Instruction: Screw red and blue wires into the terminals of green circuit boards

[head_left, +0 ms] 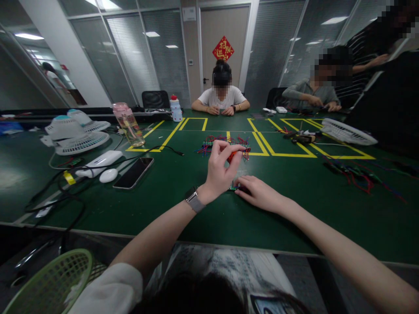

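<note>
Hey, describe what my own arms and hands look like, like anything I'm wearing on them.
Your left hand and right hand are gloveless. Your left arm wears a watch with a dark face and grey band, plus a white sleeve ending near the elbow. Your right arm shows no watch or sleeve within view.

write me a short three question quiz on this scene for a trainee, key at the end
1. Multiple choice: what colour is the thing in the left hand? A) blue B) orange-red C) white
2. True or false: the phone on the table lies face up with its screen dark.
3. Fill in: the hand on the arm without a watch is the ____ hand.

Key: 1. B, orange-red. 2. True. 3. Right hand.
</note>
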`<state>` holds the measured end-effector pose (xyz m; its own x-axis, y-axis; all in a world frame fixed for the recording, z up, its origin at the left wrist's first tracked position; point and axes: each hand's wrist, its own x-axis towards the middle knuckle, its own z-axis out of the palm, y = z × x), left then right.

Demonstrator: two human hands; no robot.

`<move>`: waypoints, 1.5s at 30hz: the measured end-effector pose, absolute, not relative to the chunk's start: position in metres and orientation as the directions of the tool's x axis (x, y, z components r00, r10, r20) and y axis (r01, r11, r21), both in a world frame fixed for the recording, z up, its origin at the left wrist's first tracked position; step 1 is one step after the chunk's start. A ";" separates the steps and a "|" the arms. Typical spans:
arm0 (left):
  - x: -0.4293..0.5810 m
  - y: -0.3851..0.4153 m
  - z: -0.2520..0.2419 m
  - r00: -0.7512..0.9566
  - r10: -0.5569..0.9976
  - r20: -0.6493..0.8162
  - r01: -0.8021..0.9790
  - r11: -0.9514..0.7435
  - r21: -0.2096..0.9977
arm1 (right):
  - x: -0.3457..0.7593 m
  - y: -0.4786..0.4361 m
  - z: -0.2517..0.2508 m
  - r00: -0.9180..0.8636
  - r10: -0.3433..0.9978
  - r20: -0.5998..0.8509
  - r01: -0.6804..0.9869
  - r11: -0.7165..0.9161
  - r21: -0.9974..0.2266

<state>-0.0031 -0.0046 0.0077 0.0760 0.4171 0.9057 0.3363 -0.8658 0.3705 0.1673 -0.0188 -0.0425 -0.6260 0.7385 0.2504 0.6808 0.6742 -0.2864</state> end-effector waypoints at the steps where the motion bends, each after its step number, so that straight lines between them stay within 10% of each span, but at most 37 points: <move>1: -0.003 -0.005 0.008 0.088 0.424 0.901 0.317 -0.870 0.378 | 0.167 -0.019 -0.043 -0.626 0.738 0.250 0.681 0.674 -0.287; 45: -0.002 -0.006 0.006 0.148 0.450 0.881 0.265 -0.876 0.403 | 0.166 -0.020 -0.040 -0.624 0.741 0.247 0.682 0.671 -0.290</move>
